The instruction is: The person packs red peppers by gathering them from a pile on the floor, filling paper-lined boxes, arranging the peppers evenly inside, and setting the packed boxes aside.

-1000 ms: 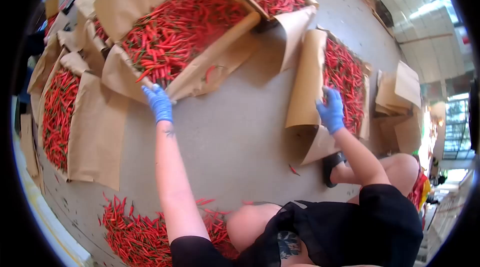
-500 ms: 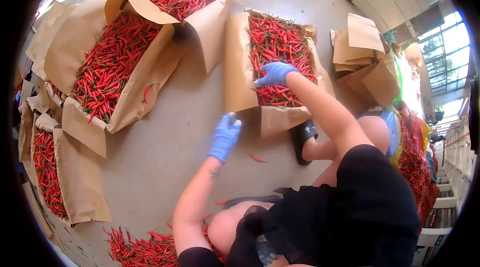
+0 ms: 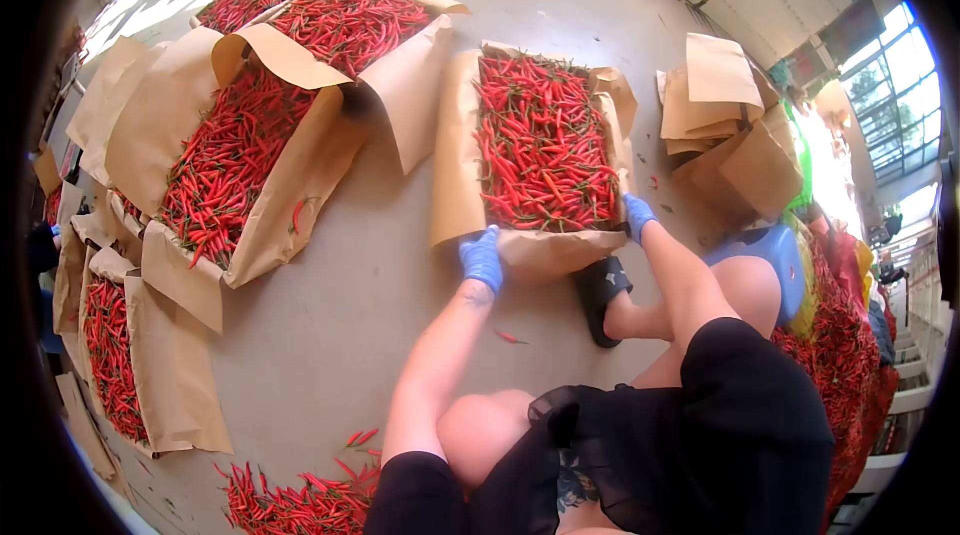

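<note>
In front of me on the floor stands an open cardboard box [image 3: 457, 165], its flaps folded outward. Red chili peppers [image 3: 550, 145] with green stems fill it, lying in a fairly level layer. My left hand [image 3: 481, 260], in a blue glove, is closed on the near left corner of this box. At the near right corner, my right hand [image 3: 637, 215], also gloved in blue, grips the edge; part of its fingers is hidden behind the cardboard.
More chili-filled boxes [image 3: 290, 220] stand at the left and far left. Loose chilies [image 3: 295, 500] lie in a pile near my knees. Folded cardboard [image 3: 715, 105] is stacked at the right. A blue stool [image 3: 765, 260] and a large chili heap [image 3: 850, 375] are beside me.
My right hand has come off the chilies to the near right corner of the box. The left has moved right onto the near left corner. The box sits slightly further left in view.
</note>
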`<state>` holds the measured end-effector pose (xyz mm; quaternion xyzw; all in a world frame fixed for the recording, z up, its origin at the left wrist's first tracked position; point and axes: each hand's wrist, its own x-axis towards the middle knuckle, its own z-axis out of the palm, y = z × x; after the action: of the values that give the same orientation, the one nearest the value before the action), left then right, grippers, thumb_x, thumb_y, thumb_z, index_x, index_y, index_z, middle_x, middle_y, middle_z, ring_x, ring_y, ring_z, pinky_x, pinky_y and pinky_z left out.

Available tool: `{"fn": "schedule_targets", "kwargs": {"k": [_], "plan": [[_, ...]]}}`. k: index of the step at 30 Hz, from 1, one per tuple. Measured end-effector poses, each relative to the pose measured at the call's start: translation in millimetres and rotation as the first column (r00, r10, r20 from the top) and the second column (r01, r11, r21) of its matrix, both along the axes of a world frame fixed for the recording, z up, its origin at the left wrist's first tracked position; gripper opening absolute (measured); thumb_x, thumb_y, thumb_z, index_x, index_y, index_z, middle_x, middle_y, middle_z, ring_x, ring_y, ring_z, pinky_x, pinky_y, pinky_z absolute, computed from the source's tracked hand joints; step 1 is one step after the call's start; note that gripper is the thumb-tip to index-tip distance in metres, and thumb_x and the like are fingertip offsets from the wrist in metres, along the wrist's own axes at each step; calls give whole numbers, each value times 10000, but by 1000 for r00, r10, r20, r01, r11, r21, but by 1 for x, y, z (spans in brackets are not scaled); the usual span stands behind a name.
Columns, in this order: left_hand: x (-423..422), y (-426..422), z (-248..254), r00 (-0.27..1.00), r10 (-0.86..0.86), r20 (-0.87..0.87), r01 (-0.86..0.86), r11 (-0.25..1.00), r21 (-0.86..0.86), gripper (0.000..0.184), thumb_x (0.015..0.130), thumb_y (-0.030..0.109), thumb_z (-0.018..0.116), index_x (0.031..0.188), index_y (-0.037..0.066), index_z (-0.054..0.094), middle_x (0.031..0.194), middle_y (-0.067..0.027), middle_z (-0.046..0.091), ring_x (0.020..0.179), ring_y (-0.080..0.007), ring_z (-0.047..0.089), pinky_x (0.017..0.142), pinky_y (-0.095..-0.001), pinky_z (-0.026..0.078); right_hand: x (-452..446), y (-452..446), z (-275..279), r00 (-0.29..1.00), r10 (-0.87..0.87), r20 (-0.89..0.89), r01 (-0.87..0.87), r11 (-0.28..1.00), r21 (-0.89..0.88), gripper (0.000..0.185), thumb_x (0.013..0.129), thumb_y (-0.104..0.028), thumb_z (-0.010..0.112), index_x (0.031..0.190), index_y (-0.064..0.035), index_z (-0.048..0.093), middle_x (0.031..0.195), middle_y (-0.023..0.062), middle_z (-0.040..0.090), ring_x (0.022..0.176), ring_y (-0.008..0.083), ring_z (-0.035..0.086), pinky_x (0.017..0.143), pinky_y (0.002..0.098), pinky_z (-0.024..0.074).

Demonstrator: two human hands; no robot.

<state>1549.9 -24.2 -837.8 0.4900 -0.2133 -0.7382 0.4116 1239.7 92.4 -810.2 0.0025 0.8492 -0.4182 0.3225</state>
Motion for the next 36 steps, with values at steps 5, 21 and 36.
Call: {"fn": "schedule_targets", "kwargs": {"k": [5,21,36], "plan": [[82,-54,6,993,116,1,-116,993,9,316,744,47,656,1027,-1,523,882,-70,569,705,-169,549,625,-310,475,61,-31,87,578,454,678,-748,627,218,456,819,-449,558,1058,-62,595,925,110,633,852,227,584,758,455,460],[530,32,64,592,510,624,-417,857,-304,307,820,135,590,1084,-14,538,986,-101,592,817,-162,562,761,-289,464,236,-173,2,216,967,132,-953,239,-186,308,885,-161,487,1159,-26,449,1017,133,556,972,254,506,870,322,410],[494,272,15,407,768,495,-867,496,-56,385,917,297,496,1201,37,476,1095,-62,535,945,-151,505,873,-301,417,466,-82,6,-161,987,-27,-985,-158,74,432,815,-229,595,1085,71,439,885,296,584,856,421,581,729,429,466]]}}
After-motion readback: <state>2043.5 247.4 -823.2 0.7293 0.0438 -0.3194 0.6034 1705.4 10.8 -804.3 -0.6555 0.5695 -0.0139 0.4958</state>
